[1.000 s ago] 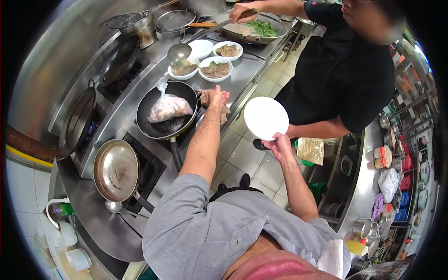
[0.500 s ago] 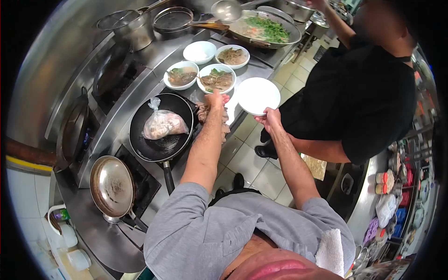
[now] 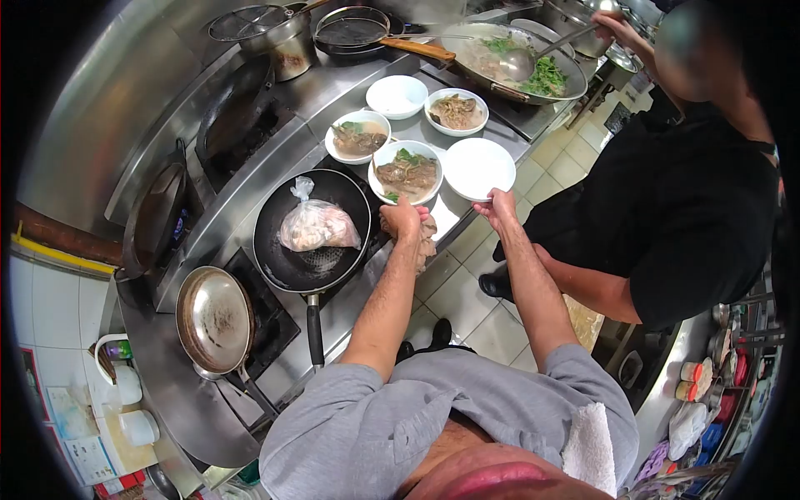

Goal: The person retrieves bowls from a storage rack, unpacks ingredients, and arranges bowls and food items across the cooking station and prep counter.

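Observation:
My left hand point(image 3: 403, 218) is closed at the near rim of a white bowl of meat soup point(image 3: 406, 173), above a brown cloth point(image 3: 425, 247). My right hand point(image 3: 499, 208) grips the near edge of a white plate point(image 3: 479, 169), which is held level just right of that bowl. Behind them stand a soup bowl at the left point(image 3: 357, 137), another at the right point(image 3: 457, 112) and a white bowl without visible soup point(image 3: 397, 97). Left of my left hand, a black frying pan point(image 3: 269, 250) holds a knotted plastic bag of pale food point(image 3: 319, 227).
A co-worker in black point(image 3: 658, 217) stands close at the right, holding a ladle point(image 3: 521, 63) in a wide pan of soup and greens point(image 3: 477, 61). A steel pan point(image 3: 215, 320) sits at the left. A strainer's wooden handle point(image 3: 418, 47) juts out behind the bowls.
The plate has moved away from the co-worker's hand to beside the soup bowl, in my right hand. My left hand has reached forward to that bowl's rim. The co-worker's ladle has moved into the wide pan.

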